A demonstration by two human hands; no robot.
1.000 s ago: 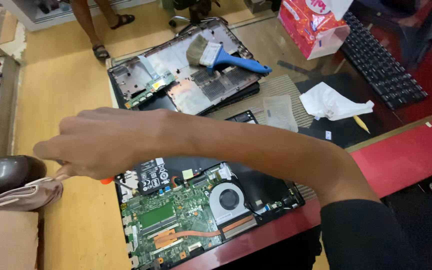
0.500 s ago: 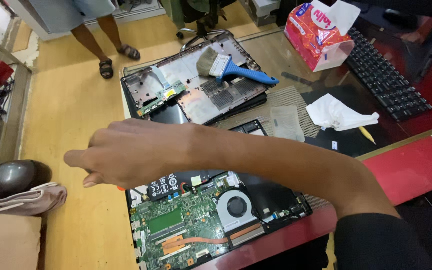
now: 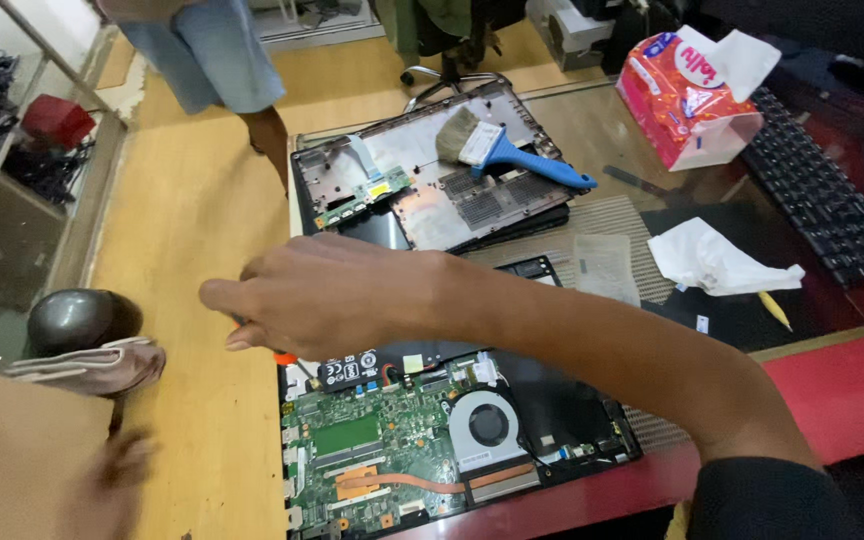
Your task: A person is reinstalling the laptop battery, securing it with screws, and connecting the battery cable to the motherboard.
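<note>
My right hand (image 3: 322, 300) reaches left across the table and hovers over the top left corner of an opened laptop (image 3: 552, 400). Its fingers are curled around a small orange tool (image 3: 283, 357), of which only bits show under the palm. The laptop lies bare, showing a green circuit board (image 3: 372, 450), a round fan (image 3: 487, 425) and a copper heat pipe (image 3: 402, 482). My left hand (image 3: 117, 475) is a blur at the bottom left, beside a cardboard box (image 3: 12, 450); what it holds cannot be made out.
A removed laptop cover (image 3: 422, 190) lies further back with a blue-handled brush (image 3: 522, 160) on it. To the right are a red tissue pack (image 3: 687, 100), a crumpled tissue (image 3: 712, 260) and a black keyboard (image 3: 832, 210). Another person's legs (image 3: 212, 60) stand behind. A dark round object (image 3: 77, 320) sits at left.
My right hand has drawn back rightward from beyond the table edge to the laptop's corner. The view has tilted, and my left hand has come into sight at the bottom left.
</note>
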